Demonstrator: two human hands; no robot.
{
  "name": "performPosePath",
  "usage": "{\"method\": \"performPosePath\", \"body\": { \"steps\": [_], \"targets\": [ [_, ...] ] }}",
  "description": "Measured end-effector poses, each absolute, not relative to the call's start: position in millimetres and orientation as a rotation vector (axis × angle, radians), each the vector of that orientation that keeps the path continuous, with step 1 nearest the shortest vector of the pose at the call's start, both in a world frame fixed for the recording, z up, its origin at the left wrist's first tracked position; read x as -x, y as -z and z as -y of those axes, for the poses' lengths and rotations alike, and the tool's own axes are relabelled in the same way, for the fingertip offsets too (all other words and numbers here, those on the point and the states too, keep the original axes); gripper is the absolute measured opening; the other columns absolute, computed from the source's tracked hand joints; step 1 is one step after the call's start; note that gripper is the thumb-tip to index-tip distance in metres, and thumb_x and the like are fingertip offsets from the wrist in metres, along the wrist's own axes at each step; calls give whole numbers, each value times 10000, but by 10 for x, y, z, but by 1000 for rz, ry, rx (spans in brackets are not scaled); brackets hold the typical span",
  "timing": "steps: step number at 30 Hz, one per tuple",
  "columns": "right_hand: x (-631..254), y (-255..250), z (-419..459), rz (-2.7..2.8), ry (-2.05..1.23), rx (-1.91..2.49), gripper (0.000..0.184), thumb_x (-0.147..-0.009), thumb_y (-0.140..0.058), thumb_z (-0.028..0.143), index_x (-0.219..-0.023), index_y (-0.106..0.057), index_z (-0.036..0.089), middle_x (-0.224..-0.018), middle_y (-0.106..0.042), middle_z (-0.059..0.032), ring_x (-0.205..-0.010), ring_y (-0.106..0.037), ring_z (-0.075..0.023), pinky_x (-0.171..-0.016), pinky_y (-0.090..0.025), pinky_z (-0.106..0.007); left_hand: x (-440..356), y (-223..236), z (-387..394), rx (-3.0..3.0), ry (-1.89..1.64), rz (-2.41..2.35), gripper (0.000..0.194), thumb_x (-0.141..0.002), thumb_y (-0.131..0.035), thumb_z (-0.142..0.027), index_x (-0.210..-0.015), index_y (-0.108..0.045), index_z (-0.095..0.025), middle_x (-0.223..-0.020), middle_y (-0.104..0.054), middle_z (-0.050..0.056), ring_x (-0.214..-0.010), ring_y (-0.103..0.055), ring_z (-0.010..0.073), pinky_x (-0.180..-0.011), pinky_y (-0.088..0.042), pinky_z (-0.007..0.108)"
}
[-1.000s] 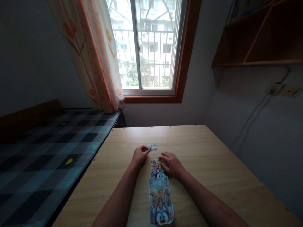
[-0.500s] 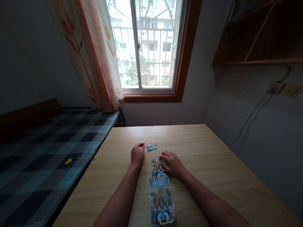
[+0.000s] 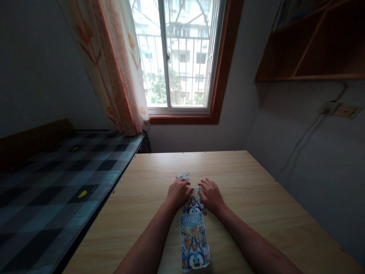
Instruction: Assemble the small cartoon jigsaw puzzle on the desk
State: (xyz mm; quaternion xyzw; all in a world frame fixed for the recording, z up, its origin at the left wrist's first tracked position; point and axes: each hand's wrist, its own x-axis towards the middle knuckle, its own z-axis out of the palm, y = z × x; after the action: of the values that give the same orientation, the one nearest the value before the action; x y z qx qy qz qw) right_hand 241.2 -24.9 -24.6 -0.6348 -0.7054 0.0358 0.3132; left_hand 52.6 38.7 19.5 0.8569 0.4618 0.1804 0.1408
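Observation:
A small jigsaw puzzle (image 3: pixel 194 203), joined into a colourful picture with a blue dog face, lies flat on the table. My left hand (image 3: pixel 178 193) is over its upper left edge, fingers bent forward and thumb apart; no piece shows between them. At the puzzle's upper right, my right hand (image 3: pixel 211 195) rests with fingers spread, its thumb side by the puzzle edge. Just beyond my left fingers sits a little cluster of loose puzzle pieces (image 3: pixel 185 176), partly hidden by that hand. The puzzle box (image 3: pixel 195 241), printed with a matching picture, touches or overlaps the puzzle's near edge.
The light wooden table (image 3: pixel 256 224) ends at the wall below a window (image 3: pixel 185 57). A bed with a checked cover (image 3: pixel 94 167) stands along the left side. A wooden shelf (image 3: pixel 308 76) hangs at the upper right, above a socket (image 3: pixel 329 108) with a cable.
My left hand has moved from beside the loose pieces rightward to the puzzle's upper left. My right hand has shifted slightly right and away from me, uncovering more of the puzzle.

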Motion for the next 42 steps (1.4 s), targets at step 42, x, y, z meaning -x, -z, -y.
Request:
{"method": "performPosePath", "body": {
  "steps": [42],
  "targets": [
    [-2432, 212, 238, 1766, -241, 1523, 145, -847, -616, 111, -947, -658, 207, -952, -709, -63, -981, -605, -239, -929, -432, -374, -510, 50, -464, -2471, -670, -1145, 163, -832, -678, -220, -967, -761, -253, -1056, -697, 51, -1022, -612, 230, -897, -479, 349]
  ]
}}
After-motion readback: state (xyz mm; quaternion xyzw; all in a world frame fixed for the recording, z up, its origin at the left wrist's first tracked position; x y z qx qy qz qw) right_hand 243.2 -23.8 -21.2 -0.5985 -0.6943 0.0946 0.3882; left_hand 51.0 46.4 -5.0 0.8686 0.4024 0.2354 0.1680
